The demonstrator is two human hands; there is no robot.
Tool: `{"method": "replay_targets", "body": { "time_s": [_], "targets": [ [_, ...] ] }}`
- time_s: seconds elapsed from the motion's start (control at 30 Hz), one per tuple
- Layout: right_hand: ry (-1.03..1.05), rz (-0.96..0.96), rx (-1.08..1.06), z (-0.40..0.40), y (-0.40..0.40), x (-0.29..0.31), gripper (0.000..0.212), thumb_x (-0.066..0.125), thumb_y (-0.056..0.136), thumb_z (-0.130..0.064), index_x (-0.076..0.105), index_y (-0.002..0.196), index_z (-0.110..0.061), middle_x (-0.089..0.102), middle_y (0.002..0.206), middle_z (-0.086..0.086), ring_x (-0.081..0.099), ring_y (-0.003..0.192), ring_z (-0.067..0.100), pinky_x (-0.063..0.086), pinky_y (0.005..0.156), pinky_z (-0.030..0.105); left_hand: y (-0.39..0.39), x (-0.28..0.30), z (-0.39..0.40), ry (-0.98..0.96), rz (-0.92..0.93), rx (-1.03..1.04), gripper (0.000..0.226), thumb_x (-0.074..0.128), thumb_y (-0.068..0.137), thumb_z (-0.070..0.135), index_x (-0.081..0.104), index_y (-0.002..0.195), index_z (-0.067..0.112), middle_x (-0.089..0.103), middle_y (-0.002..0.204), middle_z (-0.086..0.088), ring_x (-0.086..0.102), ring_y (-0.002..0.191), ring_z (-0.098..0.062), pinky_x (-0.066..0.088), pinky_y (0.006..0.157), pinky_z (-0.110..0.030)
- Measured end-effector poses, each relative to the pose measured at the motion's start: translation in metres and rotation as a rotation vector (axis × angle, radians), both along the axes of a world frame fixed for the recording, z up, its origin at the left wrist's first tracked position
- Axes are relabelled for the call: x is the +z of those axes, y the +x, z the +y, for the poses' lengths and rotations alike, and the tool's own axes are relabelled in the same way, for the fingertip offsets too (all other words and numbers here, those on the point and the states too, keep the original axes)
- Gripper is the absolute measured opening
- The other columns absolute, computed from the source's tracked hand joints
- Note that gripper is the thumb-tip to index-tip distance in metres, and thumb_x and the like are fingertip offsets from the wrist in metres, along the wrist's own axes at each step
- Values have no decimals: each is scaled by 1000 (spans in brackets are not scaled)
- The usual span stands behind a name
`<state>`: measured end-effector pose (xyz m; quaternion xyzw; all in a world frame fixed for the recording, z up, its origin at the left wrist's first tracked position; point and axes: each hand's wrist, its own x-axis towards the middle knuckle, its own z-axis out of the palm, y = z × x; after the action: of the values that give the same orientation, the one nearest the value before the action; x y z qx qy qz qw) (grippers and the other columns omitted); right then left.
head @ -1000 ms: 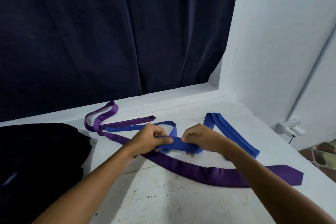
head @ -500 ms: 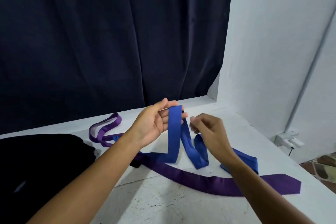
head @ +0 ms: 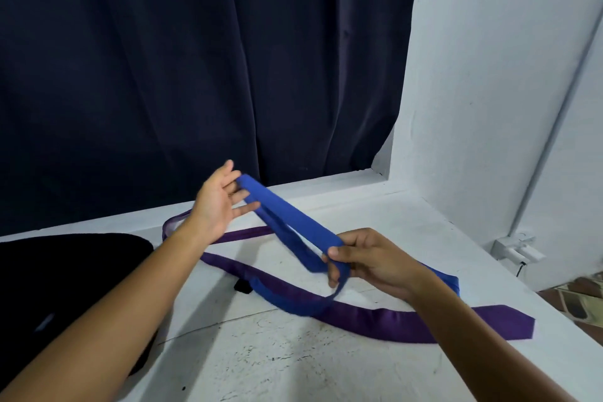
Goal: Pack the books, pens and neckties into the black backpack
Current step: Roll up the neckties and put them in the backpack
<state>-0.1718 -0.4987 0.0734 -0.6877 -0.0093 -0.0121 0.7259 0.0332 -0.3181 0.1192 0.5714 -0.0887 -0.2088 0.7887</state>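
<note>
- Blue fabric necktie [head: 293,228]: doubled into a long loop, stretched in the air above the table between both hands; its remaining length droops to the surface, crosses the purple tie, and trails out behind the right wrist.
- Left hand [head: 215,202]: raised, palm toward the camera, fingers mostly straight and spread; the far fold of the loop hangs hooked over its fingers [head: 243,194], not clenched.
- Right hand [head: 368,259]: lower and nearer, thumb and curled fingers pinching the near fold of the loop.
- Purple satin necktie [head: 391,320]: unfolded, lying flat across the white painted table [head: 293,369], its wide pointed end to the right, its narrow end curling back toward the dark curtain [head: 195,58].
- Black backpack [head: 65,271]: resting on the table at left, well apart from the held tie; whether it stands open cannot be told.
- Books, pens: none visible.
- Step in hand, as judged: folding the blue tie into a compact bundle before packing.
- Next move calls for: gathering the drooping tail into further folds, keeping the layers aligned, then carrying the bundle left to the backpack; the purple tie remains to be folded.
</note>
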Motion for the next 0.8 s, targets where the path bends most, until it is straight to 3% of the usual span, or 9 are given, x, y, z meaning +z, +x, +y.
{"method": "replay_targets", "body": {
  "time_s": [0.07, 0.13, 0.2, 0.27, 0.3, 0.37, 0.47, 0.6, 0.8],
  "targets": [
    [24, 37, 26, -10, -7, 1, 15, 62, 86, -14, 69, 85, -1, 65, 65, 14, 64, 62, 24, 54, 72, 34, 26, -7, 21, 38, 37, 105, 66, 52, 96, 47, 38, 146, 5, 48, 143, -11, 55, 118, -25, 55, 82, -45],
    [50, 66, 19, -19, -14, 4, 14, 63, 84, -12, 70, 82, 0, 64, 61, 15, 63, 58, 25, 53, 68, 34, 47, -13, 40, 169, 57, 157, 61, 52, 96, 47, 44, 140, 5, 55, 131, -11, 65, 98, -22, 57, 68, -36],
    [73, 60, -28, -23, -17, 7, 11, 67, 85, -10, 72, 79, -2, 64, 61, 16, 62, 56, 25, 53, 66, 34, 56, -15, 54, 612, -38, 94, 51, 53, 96, 47, 55, 123, 3, 68, 105, -12, 68, 70, -21, 49, 50, -24],
    [133, 50, -67, -22, -16, 12, 15, 63, 84, -12, 74, 80, -3, 64, 63, 15, 62, 56, 24, 55, 63, 32, 56, -17, 55, 1125, -293, 25, 43, 57, 94, 44, 65, 106, 4, 70, 82, -10, 60, 60, -22, 42, 52, -24],
    [163, 48, -69, -20, -14, 15, 18, 61, 83, -13, 74, 82, -2, 64, 64, 15, 62, 56, 23, 55, 61, 31, 50, -17, 49, 1198, -445, 1, 36, 58, 93, 41, 68, 98, 7, 69, 78, -8, 57, 61, -21, 43, 56, -26],
    [208, 56, -55, -13, -7, 21, 21, 58, 83, -13, 72, 88, 1, 64, 65, 14, 62, 54, 22, 56, 58, 31, 22, -16, 24, 936, -592, -99, 23, 56, 96, 34, 71, 90, 17, 69, 82, -4, 60, 72, -15, 47, 67, -30],
    [272, 72, 3, -1, 3, 28, 22, 56, 85, -11, 69, 93, 4, 64, 65, 13, 62, 51, 20, 55, 55, 29, -47, -17, -21, 439, -511, -335, 33, 41, 104, 29, 71, 95, 20, 74, 94, 6, 68, 97, -8, 53, 85, -29],
    [251, 71, 54, 7, 7, 34, 22, 57, 86, -9, 69, 96, 6, 65, 67, 16, 62, 50, 20, 55, 52, 28, -93, -36, -55, 224, -371, -582, 54, 24, 106, 38, 66, 76, 21, 57, 55, 0, 59, 55, -13, 48, 64, -24],
    [127, 189, -3, -8, -16, 34, 14, 59, 88, -5, 68, 91, 6, 65, 65, 16, 61, 46, 19, 55, 51, 28, -56, -44, -49, 149, -166, -409, 64, 28, 102, 52, 63, 76, 5, 34, 45, 0, 25, 38, -10, 26, 40, -21]
  ]
}}
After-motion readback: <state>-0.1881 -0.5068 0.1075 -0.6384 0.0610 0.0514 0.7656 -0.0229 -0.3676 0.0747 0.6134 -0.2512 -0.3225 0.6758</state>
